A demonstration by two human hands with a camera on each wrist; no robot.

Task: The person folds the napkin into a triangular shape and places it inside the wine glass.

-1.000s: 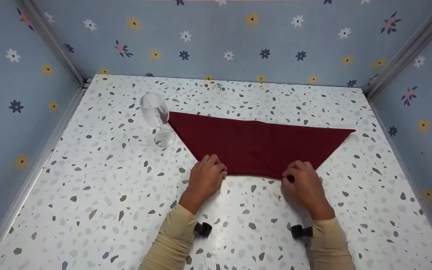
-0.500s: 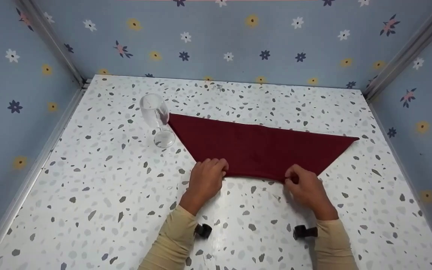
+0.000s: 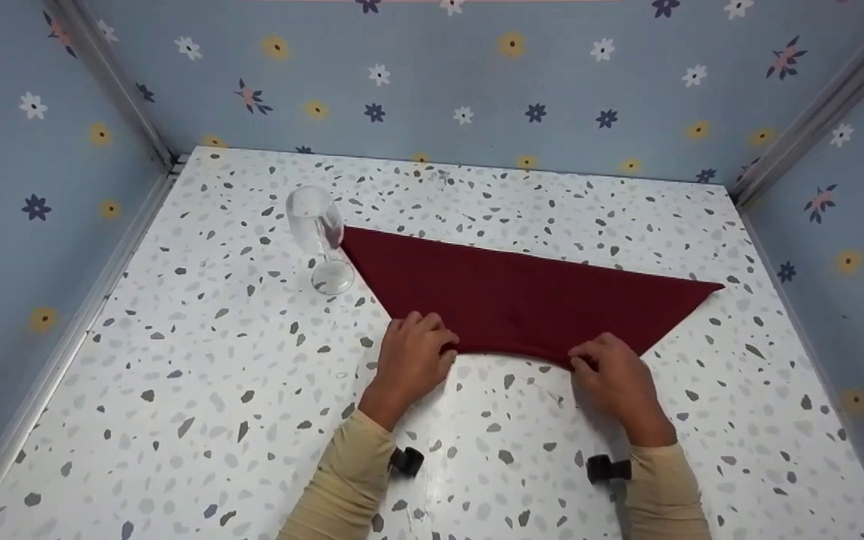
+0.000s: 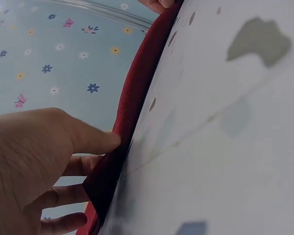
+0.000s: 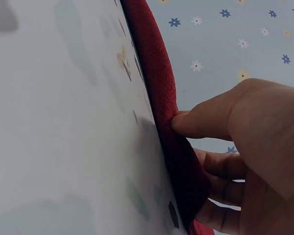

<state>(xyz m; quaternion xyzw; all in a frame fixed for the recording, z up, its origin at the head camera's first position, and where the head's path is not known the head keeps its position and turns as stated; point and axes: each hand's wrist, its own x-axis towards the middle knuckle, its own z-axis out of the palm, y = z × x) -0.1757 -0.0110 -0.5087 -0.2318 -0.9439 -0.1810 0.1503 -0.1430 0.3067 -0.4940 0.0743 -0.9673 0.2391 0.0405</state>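
Note:
A dark red cloth (image 3: 507, 292), folded to a trapezoid with its long side away from me, lies on the speckled table. My left hand (image 3: 413, 356) holds its near left corner; in the left wrist view the thumb (image 4: 105, 142) rests on the rolled edge with the fingers beyond it. At the near right corner my right hand (image 3: 616, 379) pinches the cloth, thumb (image 5: 191, 123) on the near edge and fingers behind. Between the hands the near edge looks thick and bows slightly. The cloth's far left tip reaches a clear stemmed glass (image 3: 316, 221).
The glass's foot (image 3: 333, 277) lies toward me, left of the cloth. White speckled tabletop (image 3: 214, 360) surrounds the cloth. Flowered blue panels (image 3: 432, 75) stand at the back and both sides. A black wrist mount (image 3: 407, 461) sticks out from the left sleeve.
The cloth's right end has swung toward me, so its long side slopes down more to the right. My right hand has shifted slightly nearer and rightward. The left hand stays at its corner.

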